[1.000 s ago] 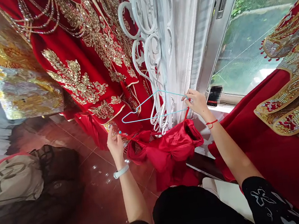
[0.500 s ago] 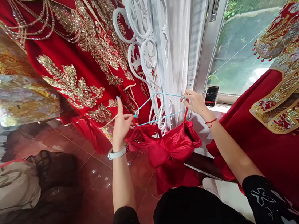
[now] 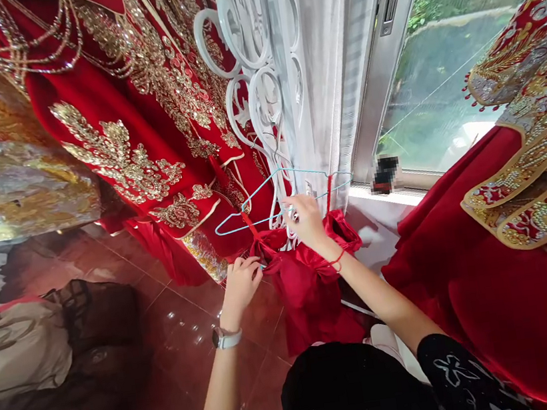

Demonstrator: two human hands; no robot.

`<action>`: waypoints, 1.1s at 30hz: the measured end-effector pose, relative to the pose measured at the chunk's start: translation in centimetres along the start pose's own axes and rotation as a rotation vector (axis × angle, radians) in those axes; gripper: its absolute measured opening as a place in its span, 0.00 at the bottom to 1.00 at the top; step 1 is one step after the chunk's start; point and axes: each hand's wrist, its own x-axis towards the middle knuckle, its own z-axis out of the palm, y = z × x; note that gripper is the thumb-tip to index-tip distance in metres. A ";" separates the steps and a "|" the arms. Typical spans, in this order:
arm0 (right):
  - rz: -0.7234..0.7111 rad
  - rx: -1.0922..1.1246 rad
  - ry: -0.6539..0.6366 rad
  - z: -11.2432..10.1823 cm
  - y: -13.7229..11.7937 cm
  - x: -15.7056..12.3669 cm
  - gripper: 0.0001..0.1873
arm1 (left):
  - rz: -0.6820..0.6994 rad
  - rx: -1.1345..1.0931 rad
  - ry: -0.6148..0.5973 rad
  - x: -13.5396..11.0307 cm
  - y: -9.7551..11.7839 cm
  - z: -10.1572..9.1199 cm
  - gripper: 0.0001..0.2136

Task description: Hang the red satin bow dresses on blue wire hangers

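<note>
A thin light-blue wire hanger (image 3: pixel 272 195) hangs in front of a white scrolled metal rack (image 3: pixel 258 86). A plain red satin garment (image 3: pixel 307 274) dangles from it by two red straps. My right hand (image 3: pixel 304 220) is closed round the hanger's lower wire near its middle. My left hand (image 3: pixel 241 284) sits lower, fingers pinched on the garment's left edge beside the strap. A watch is on my left wrist and a red thread on my right.
Red gowns with gold beadwork (image 3: pixel 141 115) hang at left, and another embroidered red gown (image 3: pixel 521 213) fills the right. A window (image 3: pixel 436 62) with a dark small device (image 3: pixel 384 173) on its sill is behind. A beige bag (image 3: pixel 14 346) and dark netting lie on the glossy red-brown floor.
My right hand slid from the hanger's right end to its middle. My left hand dropped from the hanger's left tip down to the garment. Both straps now hang on the hanger.
</note>
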 end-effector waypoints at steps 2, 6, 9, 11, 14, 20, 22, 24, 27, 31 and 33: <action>-0.097 0.116 -0.213 2.5 -2.0 0.0 0.20 | 0.032 0.036 -0.107 0.2 -0.4 -0.4 0.06; -0.020 0.218 -0.379 5.6 -3.2 0.1 0.14 | 0.038 -0.047 -0.205 0.7 -0.6 -2.6 0.04; 0.078 0.219 -0.377 6.2 -2.8 -0.1 0.10 | 0.005 -0.157 -0.092 1.0 -0.7 -3.9 0.04; 0.093 0.203 -0.371 6.2 -2.4 -0.2 0.10 | -0.037 -0.173 0.056 1.2 -1.0 -4.3 0.04; 0.090 0.171 -0.362 6.0 -2.0 -0.3 0.11 | -0.160 -0.234 0.233 1.6 -2.1 -4.3 0.05; 0.095 0.131 -0.355 6.0 -1.6 -0.6 0.12 | -0.338 -0.513 0.599 3.8 -4.3 -4.3 0.08; 0.095 0.128 -0.352 6.1 -1.7 -0.6 0.13 | -0.300 -0.540 0.654 5.0 -3.6 -4.8 0.09; 0.097 0.126 -0.342 6.3 -1.9 -0.6 0.13 | -0.198 -0.499 0.619 6.2 -2.0 -5.5 0.11; 0.097 0.125 -0.340 6.3 -2.1 -0.6 0.12 | -0.067 -0.360 0.475 7.8 0.9 -6.1 0.15; 0.108 0.097 -0.365 5.7 -2.5 -0.4 0.12 | -0.011 -0.288 0.386 8.9 3.3 -5.2 0.20; 0.113 0.074 -0.372 5.3 -2.6 -0.4 0.13 | -0.007 -0.245 0.376 8.9 3.2 -4.4 0.21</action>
